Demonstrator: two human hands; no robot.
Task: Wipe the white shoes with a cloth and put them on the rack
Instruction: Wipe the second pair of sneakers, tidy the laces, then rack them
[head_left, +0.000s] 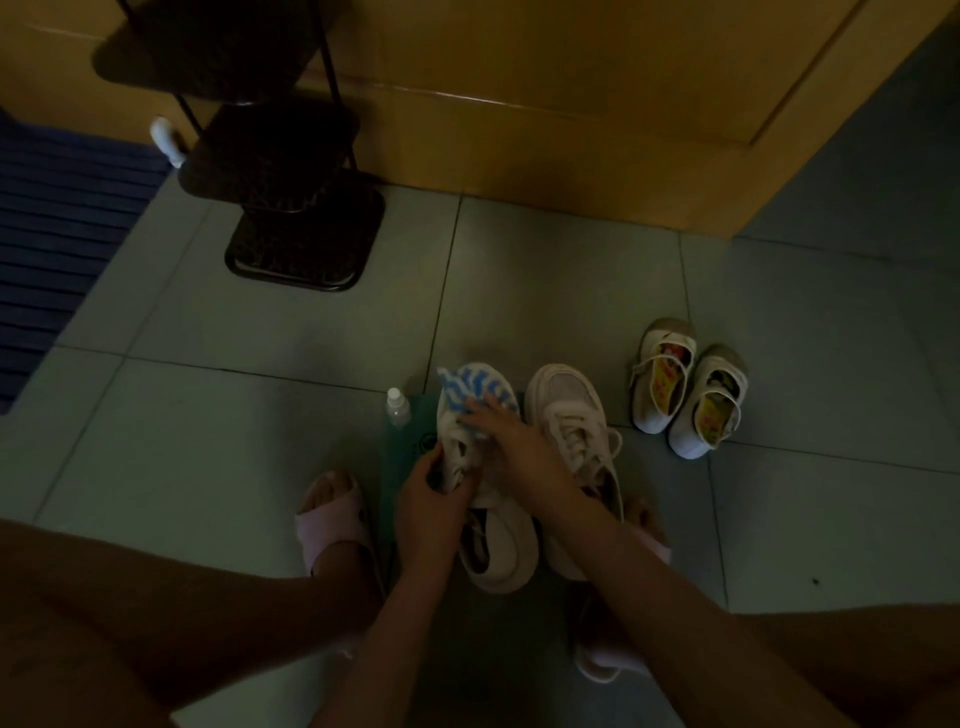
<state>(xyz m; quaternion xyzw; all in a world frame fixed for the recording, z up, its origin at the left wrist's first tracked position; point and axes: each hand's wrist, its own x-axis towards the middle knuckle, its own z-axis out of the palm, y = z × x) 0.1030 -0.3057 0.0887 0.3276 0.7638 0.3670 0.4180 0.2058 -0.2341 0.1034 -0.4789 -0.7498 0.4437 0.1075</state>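
Two white lace-up sneakers stand side by side on the tiled floor in front of me. My left hand (428, 499) grips the left sneaker (501, 540) at its laces and side. A blue-and-white patterned cloth (470, 392) lies over that sneaker's toe, and my right hand (511, 431) presses it down there. The right sneaker (574, 415) stands untouched beside it. The black tiered shoe rack (306, 244) stands at the upper left against the wall, its shelves dark.
A small clear bottle (397, 408) stands left of the cloth, on a green mat (402, 467) under the sneaker. A pair of small white strap shoes (685, 389) sits to the right. My feet in pink slippers (335, 519) flank the sneakers. A blue striped rug (57, 249) lies far left.
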